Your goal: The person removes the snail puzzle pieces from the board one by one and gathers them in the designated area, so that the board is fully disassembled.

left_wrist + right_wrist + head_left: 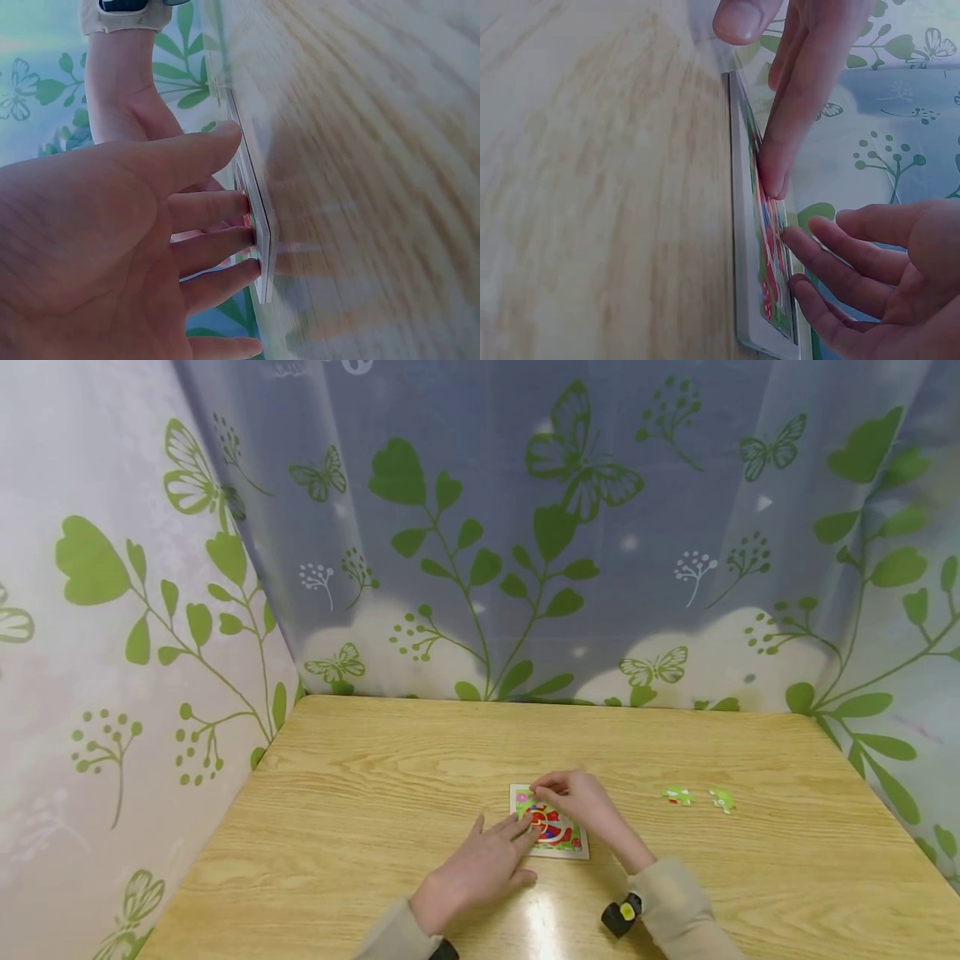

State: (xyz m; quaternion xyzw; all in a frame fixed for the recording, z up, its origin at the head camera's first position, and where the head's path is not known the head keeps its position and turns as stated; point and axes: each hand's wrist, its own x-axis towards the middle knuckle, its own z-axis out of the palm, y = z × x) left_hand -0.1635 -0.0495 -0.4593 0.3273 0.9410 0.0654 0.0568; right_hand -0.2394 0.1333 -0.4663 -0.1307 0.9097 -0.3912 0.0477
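Two loose pieces [678, 796] lie on the worktop [360, 810], right of the puzzle board [570, 855]. The left hand [486, 862] rests spread fingers on it, perhaps for steadying; whether the right hand [588, 803] pinches something is unclear.

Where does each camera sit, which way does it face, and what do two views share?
Head: worn on the head, facing forward and down at the white-bordered, square picture board on the pale wooden table, with the leaf-printed fabric curtain ahead; left hand, right hand and beige sleeves show.
Left wrist: on that wrist, facing low across the table; left hand in front, right forearm behind.
Right wrist: on that wrist, facing low across the table; right hand and left hand show.
Shared: both wrist views catch the picture board and curtain.
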